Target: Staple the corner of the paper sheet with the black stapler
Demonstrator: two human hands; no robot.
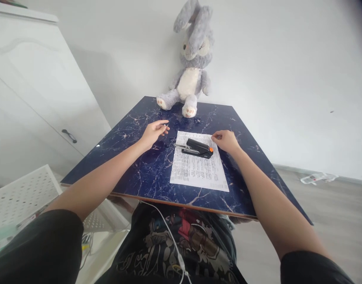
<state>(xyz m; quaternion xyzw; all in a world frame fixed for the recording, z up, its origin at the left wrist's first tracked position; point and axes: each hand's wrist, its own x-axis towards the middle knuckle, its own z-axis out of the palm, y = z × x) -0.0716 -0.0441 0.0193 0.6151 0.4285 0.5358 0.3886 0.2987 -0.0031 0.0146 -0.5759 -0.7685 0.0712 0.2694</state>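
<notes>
A black stapler with an orange end lies across a printed sheet of paper. Its silver metal tray sticks out to the left. My left hand hovers left of the sheet, index finger stretched out and thumb below it. A small pale glint shows near these fingertips, too small to name. Over the sheet's upper right corner, my right hand is closed, thumb and fingers drawn together beside the stapler's right end. Whether those fingertips pinch something or only touch the paper is hidden.
The blue marbled table carries a grey plush rabbit at its back, against the wall. White perforated baskets stand at lower left, near a white cabinet. A white cable hangs over my shirt. Clear plastic lies on the floor.
</notes>
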